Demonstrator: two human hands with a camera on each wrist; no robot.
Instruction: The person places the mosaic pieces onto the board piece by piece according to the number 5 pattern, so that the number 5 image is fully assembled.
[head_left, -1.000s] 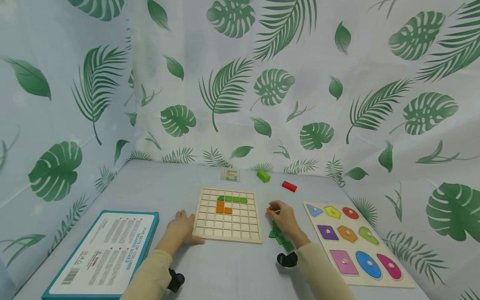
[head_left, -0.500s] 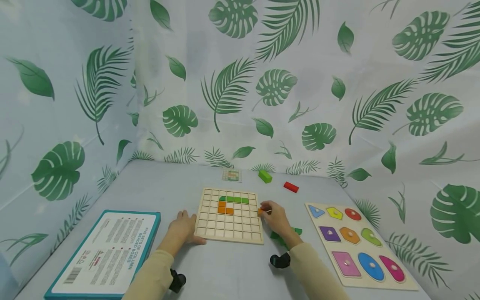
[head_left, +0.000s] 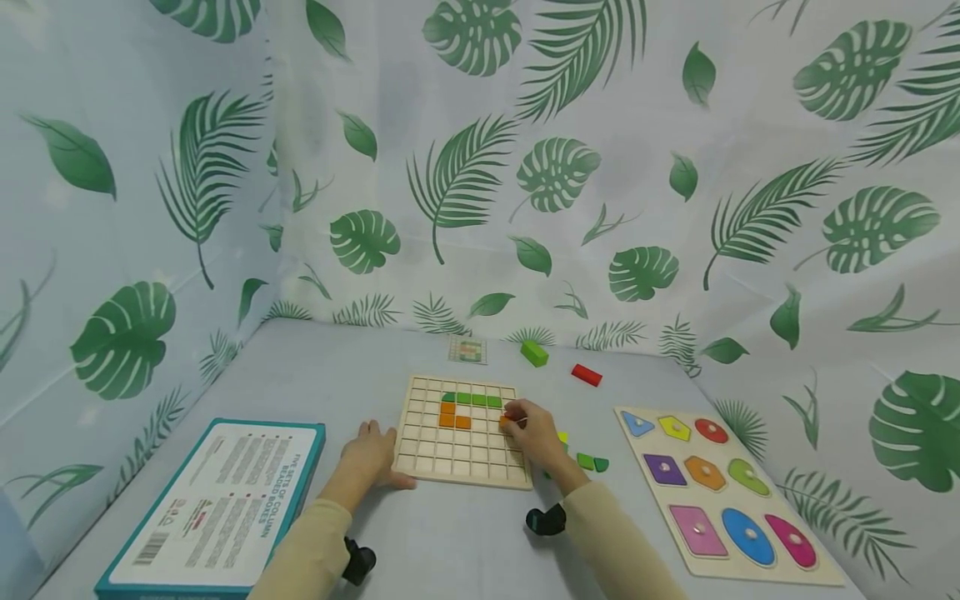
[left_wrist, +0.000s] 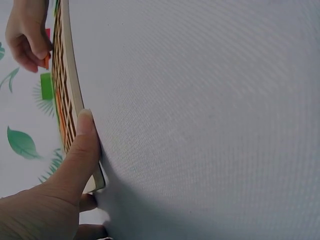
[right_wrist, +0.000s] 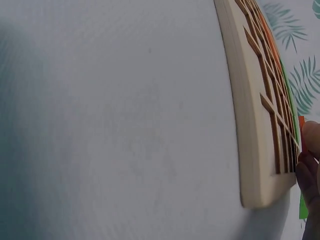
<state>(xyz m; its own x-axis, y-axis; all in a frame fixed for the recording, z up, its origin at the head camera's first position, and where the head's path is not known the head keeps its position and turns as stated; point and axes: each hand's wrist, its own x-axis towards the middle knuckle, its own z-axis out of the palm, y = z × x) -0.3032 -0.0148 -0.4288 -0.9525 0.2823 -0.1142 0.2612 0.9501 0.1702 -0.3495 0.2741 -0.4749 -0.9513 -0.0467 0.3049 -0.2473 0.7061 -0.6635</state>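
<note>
1. I see the right hand [head_left: 534,439] pinching an orange block [head_left: 507,421], mostly hidden by fingers; its axis I cannot tell.
2. Block sits over the wooden grid board's [head_left: 465,450] right edge.
3. Left hand [head_left: 372,454] grips the board's near-left corner, thumb on the rim.

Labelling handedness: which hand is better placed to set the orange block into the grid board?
Right. The right hand already pinches the orange block over the grid board, while the left hand just grips the board's near left edge.
</note>
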